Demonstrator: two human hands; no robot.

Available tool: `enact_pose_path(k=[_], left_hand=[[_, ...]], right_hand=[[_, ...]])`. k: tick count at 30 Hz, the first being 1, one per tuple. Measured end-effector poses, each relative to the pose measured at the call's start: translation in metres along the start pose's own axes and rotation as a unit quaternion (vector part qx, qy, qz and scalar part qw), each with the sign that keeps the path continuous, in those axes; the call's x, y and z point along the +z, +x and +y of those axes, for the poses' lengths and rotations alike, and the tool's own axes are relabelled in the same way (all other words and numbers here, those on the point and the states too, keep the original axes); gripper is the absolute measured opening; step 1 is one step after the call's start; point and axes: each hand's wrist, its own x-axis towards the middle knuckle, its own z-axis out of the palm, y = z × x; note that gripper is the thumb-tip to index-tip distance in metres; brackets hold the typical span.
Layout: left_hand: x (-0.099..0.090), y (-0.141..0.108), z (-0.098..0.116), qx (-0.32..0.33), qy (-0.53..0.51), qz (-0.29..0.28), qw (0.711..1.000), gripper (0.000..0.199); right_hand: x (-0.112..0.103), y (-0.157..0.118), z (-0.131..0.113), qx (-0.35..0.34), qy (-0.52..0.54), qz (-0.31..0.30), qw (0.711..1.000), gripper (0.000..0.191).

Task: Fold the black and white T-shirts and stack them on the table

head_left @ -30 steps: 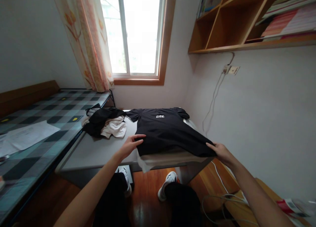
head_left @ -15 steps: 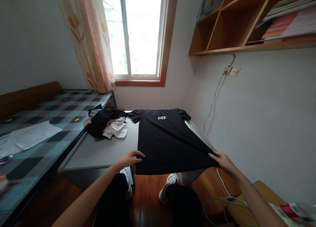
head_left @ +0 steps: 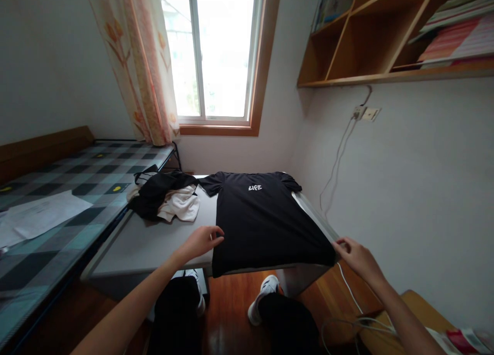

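A black T-shirt (head_left: 266,221) with white lettering near its collar end lies spread on the white table (head_left: 170,247), its hem at the near edge. My left hand (head_left: 203,240) hovers just beside the shirt's left side, fingers slightly curled and apart, holding nothing. At the hem's right corner, my right hand (head_left: 353,254) pinches the cloth between thumb and fingers. A heap of black and white clothes (head_left: 165,193) rests on the table's left part.
A bed with a checked cover (head_left: 96,177) and papers (head_left: 44,216) stands at the left. Wooden shelves (head_left: 370,41) hang at the upper right. Below right are cables and a wooden stool (head_left: 424,311). My feet are beneath the table edge.
My left hand has let go of the hem's left corner and lifted slightly up and left. The hem has dropped onto the table edge. My right hand has shifted slightly right.
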Motion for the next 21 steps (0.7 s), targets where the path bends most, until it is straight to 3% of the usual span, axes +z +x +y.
enact_pose_path(k=[2,4,6,9,12,15,18,21], left_hand=[[0.001,0.022,0.002,0.062,0.047,0.077,0.994,0.033],[0.005,0.044,0.0,0.114,0.076,0.101,0.985,0.039],[0.011,0.061,-0.006,0.148,0.118,0.094,0.977,0.048],[0.017,0.072,-0.02,0.16,0.187,0.053,0.968,0.054],[0.02,0.071,-0.033,0.146,0.209,0.022,0.967,0.053],[0.021,0.067,-0.038,0.142,0.208,0.027,0.967,0.052],[0.024,0.065,-0.037,0.142,0.213,0.038,0.966,0.052],[0.025,0.065,-0.035,0.142,0.219,0.043,0.964,0.052]], right_hand=[[0.011,0.012,-0.024,-0.035,0.0,0.012,0.999,0.029],[0.027,0.028,-0.05,-0.097,0.014,0.009,0.995,0.03],[0.045,0.046,-0.074,-0.152,0.011,-0.004,0.988,0.034],[0.069,0.07,-0.094,-0.178,-0.034,-0.001,0.984,0.044],[0.087,0.081,-0.094,-0.158,-0.079,-0.017,0.984,0.053],[0.098,0.077,-0.082,-0.145,-0.092,-0.048,0.984,0.054],[0.1,0.073,-0.072,-0.155,-0.087,-0.041,0.983,0.052],[0.094,0.091,-0.071,-0.139,-0.064,-0.018,0.988,0.045]])
